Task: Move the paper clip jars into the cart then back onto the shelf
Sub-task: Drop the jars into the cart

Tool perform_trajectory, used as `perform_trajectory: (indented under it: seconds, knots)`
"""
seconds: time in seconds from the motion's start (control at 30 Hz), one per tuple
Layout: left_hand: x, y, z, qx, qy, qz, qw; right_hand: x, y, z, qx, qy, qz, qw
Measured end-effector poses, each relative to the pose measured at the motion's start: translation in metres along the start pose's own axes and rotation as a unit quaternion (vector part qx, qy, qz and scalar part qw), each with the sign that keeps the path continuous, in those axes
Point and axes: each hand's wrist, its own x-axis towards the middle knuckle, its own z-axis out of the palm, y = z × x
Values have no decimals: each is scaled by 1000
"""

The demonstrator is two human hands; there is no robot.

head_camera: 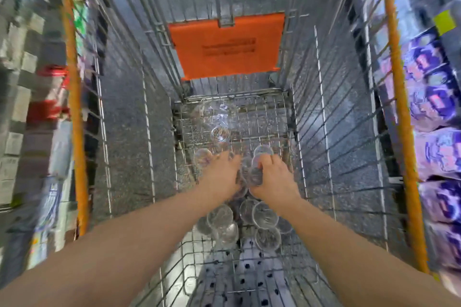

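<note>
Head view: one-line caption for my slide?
Left hand and right hand reach among clear jars on the wire cart floor; the right grips one.

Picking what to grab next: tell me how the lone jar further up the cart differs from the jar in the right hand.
The lone jar lies apart on the cart floor, nearer the orange flap; the held jar sits among the pile. Nothing touches the lone jar; the right hand curls its fingers round the held jar. Both are clear and round.

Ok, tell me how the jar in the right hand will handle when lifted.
The jar gripped by the right hand looks like clear smooth plastic: probably stiff but slippery. Its round shape could let it roll on the wire cart floor.
</note>
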Motion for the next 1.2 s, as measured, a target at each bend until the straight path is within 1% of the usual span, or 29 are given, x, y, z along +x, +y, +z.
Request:
perform_trajectory:
  seconds: [0.07, 0.13, 0.27, 0.37, 0.5, 0.57, 0.67, 0.73, 0.83, 1.03, 1.2]
  knots:
    - [9, -3, 18, -14, -4, 0, 1000, 3, 8, 16, -9, -40, 6, 999]
    - [15, -7, 28, -45, -15, -3, 999, 4, 13, 27, -10, -60, 10, 998]
    - [17, -12, 28, -51, -49, 16, 997, 2, 15, 33, 14, -43, 18, 999]
    - [13, -11, 22, -45, -76, 26, 996, 0, 13, 27, 8, -35, 11, 999]
    - [2, -8, 10, -73, -77, 25, 994, -2, 9, 13, -1, -11, -8, 1000]
    - [-5, -7, 0, -95, -66, 28, 993, -5, 6, 2, -19, 15, -33, 999]
    - [-18, -6, -23, -99, -49, 45, 993, -15, -5, -21, -23, 20, -37, 999]
    - [-31, -4, -43, -78, -39, 55, 995, -24, -14, -38, -34, 16, -43, 998]
    - [-56, 1, -77, -40, -3, 72, 997, -42, -30, -69, -38, 24, -61, 997]
    - [-131, 27, -145, 11, 91, 108, 990, -88, -74, -134, -57, 60, -98, 992]
    - [-204, 52, -185, 43, 192, 100, 975, -141, -99, -184, -100, 130, -186, 969]
